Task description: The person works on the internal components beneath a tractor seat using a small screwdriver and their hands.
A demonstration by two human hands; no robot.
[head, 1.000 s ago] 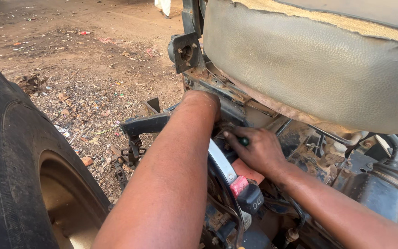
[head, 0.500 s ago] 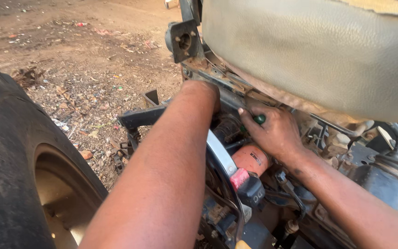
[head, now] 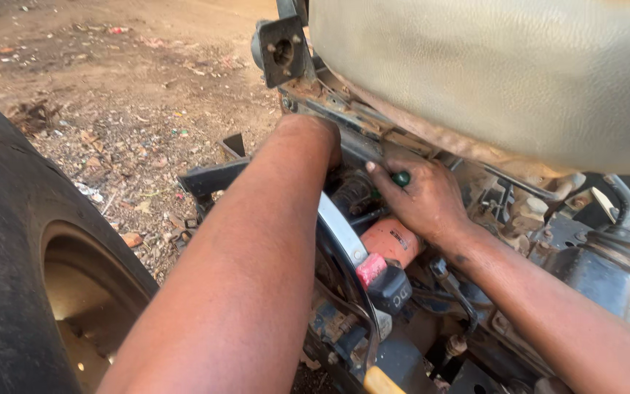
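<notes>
The green-handled tool sits in the right hand, fingers wrapped tight around it, just under the worn seat and above the orange filter. Since 1 second ago that hand has crept up and in toward the rusty frame. The left hand is buried behind the frame; its grip I cannot tell. The big tyre stands at the left.

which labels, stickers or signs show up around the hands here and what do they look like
Dark label: small rectangular patch on the side of the orange cylindrical filter, just below the right hand.
Raised marking on the black block: pale characters on its face, below the filter, beside a red cap.
No signs, screens or packages show.
</notes>
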